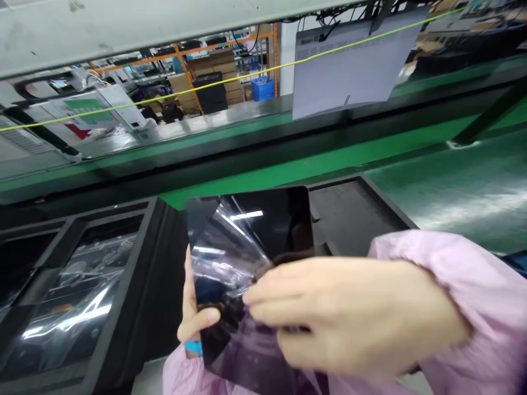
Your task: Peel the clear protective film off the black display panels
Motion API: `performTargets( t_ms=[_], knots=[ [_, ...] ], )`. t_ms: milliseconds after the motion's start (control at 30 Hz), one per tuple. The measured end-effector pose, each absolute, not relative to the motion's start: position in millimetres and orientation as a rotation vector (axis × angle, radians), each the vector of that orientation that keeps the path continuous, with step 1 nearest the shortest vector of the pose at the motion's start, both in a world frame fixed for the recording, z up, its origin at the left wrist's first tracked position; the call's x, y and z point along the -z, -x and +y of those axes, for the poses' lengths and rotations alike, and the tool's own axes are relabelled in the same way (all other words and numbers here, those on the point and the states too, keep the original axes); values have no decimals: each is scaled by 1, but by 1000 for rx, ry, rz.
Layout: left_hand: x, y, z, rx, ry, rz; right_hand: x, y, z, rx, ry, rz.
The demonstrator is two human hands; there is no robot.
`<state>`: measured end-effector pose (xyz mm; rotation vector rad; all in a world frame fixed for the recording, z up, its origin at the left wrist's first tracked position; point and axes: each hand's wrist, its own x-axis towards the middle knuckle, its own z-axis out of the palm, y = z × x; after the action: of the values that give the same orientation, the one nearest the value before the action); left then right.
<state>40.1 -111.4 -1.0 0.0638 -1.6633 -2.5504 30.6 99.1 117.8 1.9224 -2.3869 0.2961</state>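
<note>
Panel (pixel 294 219), dark, glossy & tablet-like, is held up in front of us nr ctr of view, slightly rotated, btwn our two hands. Our L hand (pixel 196 312) grips its L edge: thumb laid on the front face, one finger up along the side, other fingers hidden behind. Blue band (pixel 193 346) sits round L wrist, just above the pink sleeve (pixel 181 373). Our R hand (pixel 325 312) is over the panel's R & lower part, somewhat blurred, fingertips drawn together & pinching clear film (pixel 230 249) that lies creased over the front; folds run from upper L down twd the fingers. Exact thumb contact on R hand we can't make out. Ceiling lights reflect as white streaks on film & glass. To L, nr the panel but apart from it, we've a black tray (pixel 153 225) w/ divided compartments, shiny film-covered pcs (pixel 93 274) inside. Behind panel to R, partly covered by it, another dark tray (pixel 349 206) w/ raised rim. Beyond, bright green strip (pixel 263 171) crosses view; shiny green surface (pixel 473 186) at far R. Higher up, yellow cord (pixel 247 73) runs across, passing in front of a hanging white sheet (pixel 341 82). In bkgd: orange rack (pixel 179 55), cardboard boxes (pixel 218 68), blue crate (pixel 262 89), plus white box-like equip. (pixel 123 107) at upper L.
</note>
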Motion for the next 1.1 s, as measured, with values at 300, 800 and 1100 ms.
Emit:
performTargets(
  t_ms=[300, 800, 1100],
  knots=[
    [-22, -8, -84, 2512, -51, -1632, -84, 48, 104, -909, -1121, -2094],
    [8, 8, -98, 1898, -55, -2022, -74, 58, 90, -1725, -674, -1941],
    [5, 15, -99, 1961, -28, -2043, -77, 56, 92, -1717, -673, -1936]
  ],
)
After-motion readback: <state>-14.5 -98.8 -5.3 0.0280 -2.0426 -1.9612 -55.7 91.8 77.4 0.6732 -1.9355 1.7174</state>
